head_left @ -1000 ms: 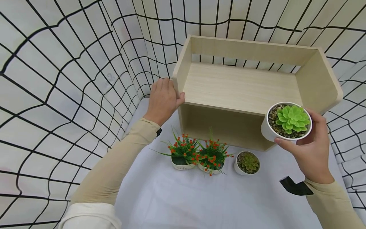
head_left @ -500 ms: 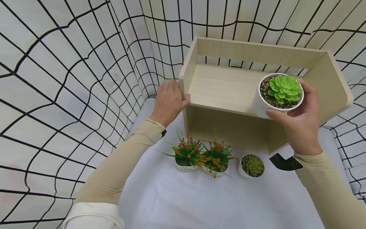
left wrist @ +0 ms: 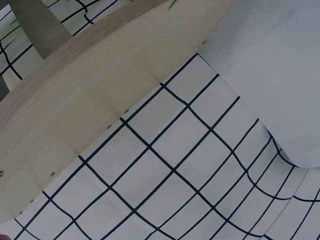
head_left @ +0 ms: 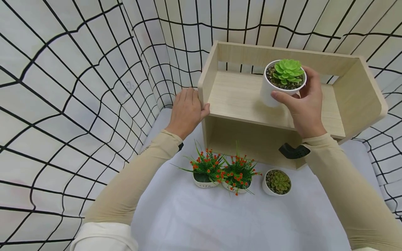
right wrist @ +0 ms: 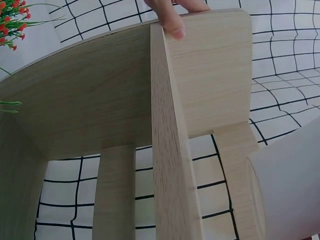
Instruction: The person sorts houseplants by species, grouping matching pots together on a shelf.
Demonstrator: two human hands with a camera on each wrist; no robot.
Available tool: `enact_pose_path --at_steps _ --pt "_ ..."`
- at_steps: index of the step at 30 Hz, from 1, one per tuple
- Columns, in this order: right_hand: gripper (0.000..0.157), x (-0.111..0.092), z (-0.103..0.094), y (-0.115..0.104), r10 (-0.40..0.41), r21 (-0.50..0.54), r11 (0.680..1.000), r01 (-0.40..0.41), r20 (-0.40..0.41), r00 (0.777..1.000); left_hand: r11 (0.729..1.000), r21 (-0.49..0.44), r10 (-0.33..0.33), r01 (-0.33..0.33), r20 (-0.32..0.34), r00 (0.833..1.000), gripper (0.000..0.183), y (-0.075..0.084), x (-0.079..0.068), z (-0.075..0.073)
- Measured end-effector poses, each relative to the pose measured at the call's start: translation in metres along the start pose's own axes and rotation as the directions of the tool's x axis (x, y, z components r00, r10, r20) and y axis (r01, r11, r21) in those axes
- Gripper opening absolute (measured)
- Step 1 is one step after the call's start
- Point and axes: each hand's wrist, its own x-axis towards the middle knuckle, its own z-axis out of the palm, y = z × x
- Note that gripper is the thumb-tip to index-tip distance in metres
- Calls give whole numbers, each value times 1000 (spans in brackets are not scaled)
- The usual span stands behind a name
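My right hand (head_left: 307, 106) holds a white pot (head_left: 270, 93) with a bright green succulent (head_left: 288, 71) set in brown gravel. Its thumb is on the pot's near side, and the other fingers go behind it. The pot is over the upper board (head_left: 237, 96) of a pale wooden shelf (head_left: 209, 78). In the right wrist view the white pot (right wrist: 292, 177) shows at the right, beside the board's edge. My left hand (head_left: 187, 113) grips the shelf's left side panel, thumb across its front edge. From the left wrist, only the panel's outer face (left wrist: 107, 100) is seen closely.
Two pots of red-orange flowers, one on the left (head_left: 205, 169) and one beside it (head_left: 238, 174), stand on the white cloth (head_left: 232, 219) before the shelf. A smaller potted succulent (head_left: 277, 182) is to their right. Black grid mesh (head_left: 103, 90) encloses the space.
My right hand has carried the potted succulent left and back, from in front of the shelf's right end to over the upper board. The left hand keeps its grip on the side panel.
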Motion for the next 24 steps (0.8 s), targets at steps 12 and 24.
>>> enact_pose_path --at_steps 12,24 --pt "80 28 31 17 172 -182 968 -172 -11 985 1000 -10 -15 15 11 1000 37 0 -1 0" --pt "82 35 46 33 265 -212 942 -261 -8 964 1000 -11 -14 14 0 1000 36 0 -1 3"
